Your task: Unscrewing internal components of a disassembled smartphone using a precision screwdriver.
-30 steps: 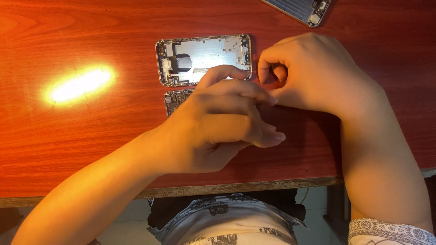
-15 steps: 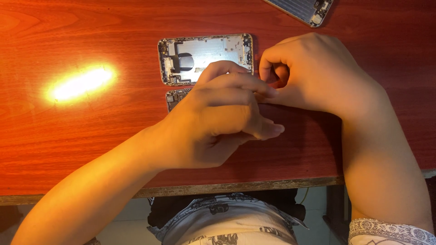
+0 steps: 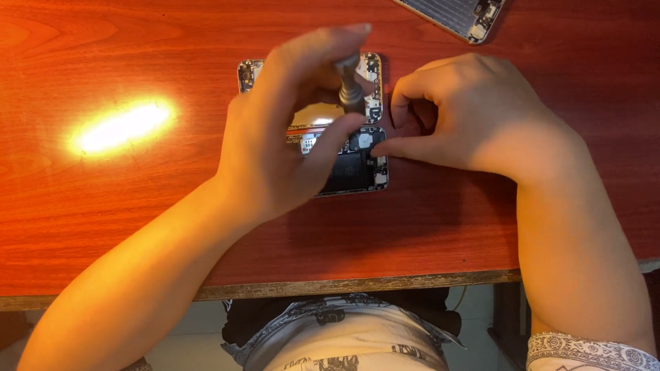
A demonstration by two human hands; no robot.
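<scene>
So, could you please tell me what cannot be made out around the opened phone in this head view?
- Screwdriver tip: hidden behind the left hand; where it lands is unclear.
- Left hand: motion-blurred, so the grip is uncertain.
- Opened phone: its left part is covered by that hand.
- Second phone part: cut off by the top edge.
- Right hand: whether its curled fingers hold anything cannot be told.

I see my left hand (image 3: 289,130) gripping a small grey screwdriver (image 3: 349,86) upright over the opened phone (image 3: 357,168) on the red wooden table (image 3: 137,199). My right hand (image 3: 474,113) rests curled just beside it, a fingertip touching the phone's edge
</scene>
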